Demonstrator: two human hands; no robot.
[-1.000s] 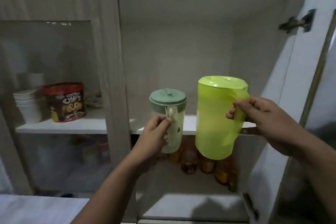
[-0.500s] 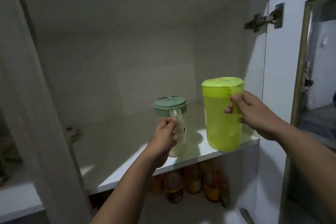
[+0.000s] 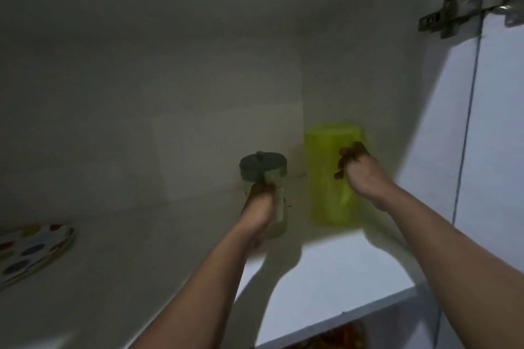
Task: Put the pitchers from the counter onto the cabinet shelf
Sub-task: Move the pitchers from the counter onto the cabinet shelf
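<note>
Since half a second ago we have pushed both pitchers from the shelf's front edge deep into the cabinet. From the head view, our left hand wraps the handle of the clear pitcher with the grey-green lid, and our right hand is closed on the handle of the yellow-green pitcher, just beside it. Both stand upright at the back of the shelf. A dotted plate lies far left; a hinge shows upper right.
</note>
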